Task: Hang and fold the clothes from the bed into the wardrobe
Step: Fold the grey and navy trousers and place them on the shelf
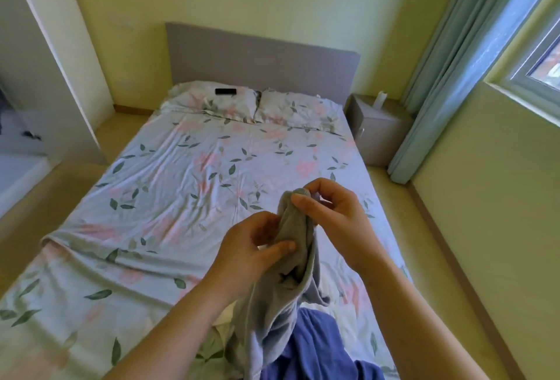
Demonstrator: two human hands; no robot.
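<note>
Both hands are up over the foot end of the bed point(181, 167), working on a grey garment point(285, 288). The left hand point(251, 252) has its thumb and fingers pinched on the cloth partway down, and the right hand point(330, 216) is clamped on the bunched top edge, just up at about 1 o'clock from the left. The two hands sit close together with only the fabric between them.

The rest of the grey garment hangs down toward 6 o'clock and drapes onto a blue piece of clothing point(318, 346) lying at the bottom of the view. Hard to say whether the grey thing is a shirt or a towel, it's too crumpled.

The bed has a floral sheet, with two matching pillows point(297, 110) up at 12 o'clock against a grey headboard point(260, 58). A small dark object point(225, 91) lies on the left pillow. A nightstand point(375, 128) sits at about 2 o'clock beside the bed, next to a light blue curtain point(448, 76).
</note>
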